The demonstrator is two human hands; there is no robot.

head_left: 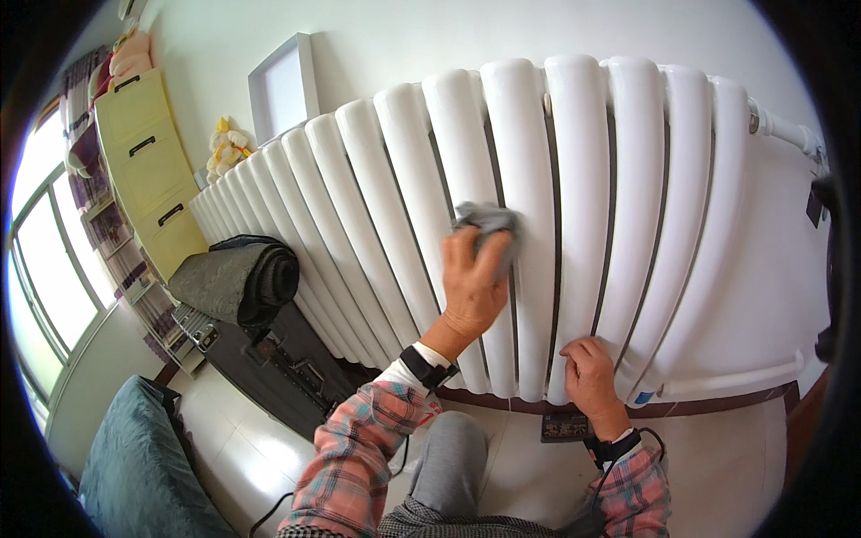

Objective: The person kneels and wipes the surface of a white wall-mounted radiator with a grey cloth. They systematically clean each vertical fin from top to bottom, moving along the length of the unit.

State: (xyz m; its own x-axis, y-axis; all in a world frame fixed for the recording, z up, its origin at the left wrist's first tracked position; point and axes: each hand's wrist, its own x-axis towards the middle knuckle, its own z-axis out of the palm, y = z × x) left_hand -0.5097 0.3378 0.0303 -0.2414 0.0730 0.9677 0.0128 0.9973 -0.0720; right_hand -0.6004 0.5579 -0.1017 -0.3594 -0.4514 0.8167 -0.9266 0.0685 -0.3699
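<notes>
A white column radiator (580, 202) spans the wall before me. My left hand (474, 289) grips a crumpled grey cloth (490, 216) and presses it against the columns near the radiator's middle. The cloth looks slightly blurred. Lower and to the right, my right hand (592, 373) rests with curled fingers at the lower part of a column. I see nothing held in it, though its palm side is partly hidden. Each wrist wears a black strap (425, 368).
A rolled dark mat (232, 279) lies on a dark folded machine (276, 376) at left. An empty-looking frame (281, 91) and a plush toy (225, 151) stand on the radiator. A yellow drawer cabinet (144, 161) is beyond. A white pipe (733, 382) runs low at right. Cables hang from my wrists.
</notes>
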